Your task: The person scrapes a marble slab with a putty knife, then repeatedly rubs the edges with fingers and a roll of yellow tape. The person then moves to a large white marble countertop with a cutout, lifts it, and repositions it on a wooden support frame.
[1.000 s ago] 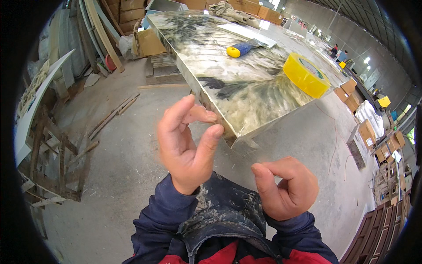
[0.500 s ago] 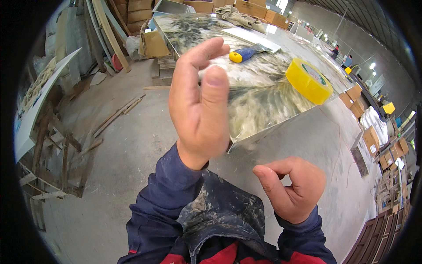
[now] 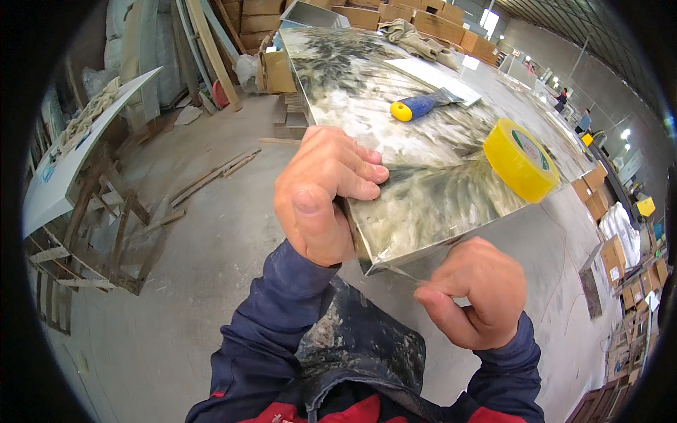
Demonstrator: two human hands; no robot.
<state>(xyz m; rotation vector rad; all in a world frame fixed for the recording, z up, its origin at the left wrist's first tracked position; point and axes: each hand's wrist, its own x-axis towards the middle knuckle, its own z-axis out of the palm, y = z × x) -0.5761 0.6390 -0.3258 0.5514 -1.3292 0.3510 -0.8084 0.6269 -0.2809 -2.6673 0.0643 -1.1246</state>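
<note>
A glossy slab with a black, white and greenish marble pattern reaches toward me, its near corner in front of my body. My left hand is closed over the left edge by that corner, fingertips on the top face. Just below the front edge, my right hand is pinched shut. A thin clear strip, apparently tape or film, runs from the corner to its fingertips. On the slab stand a roll of yellow tape and, farther off, a scraper with a blue and yellow handle.
A white sheet and a crumpled cloth lie farther back on the slab. Left is a wooden rack bearing a white panel. Wood strips lie on the floor. Cardboard boxes stand at right; two people are far off.
My left hand has come down from above the slab onto its edge. The right hand has risen slightly toward the front edge, still pinched. The view has shifted a little.
</note>
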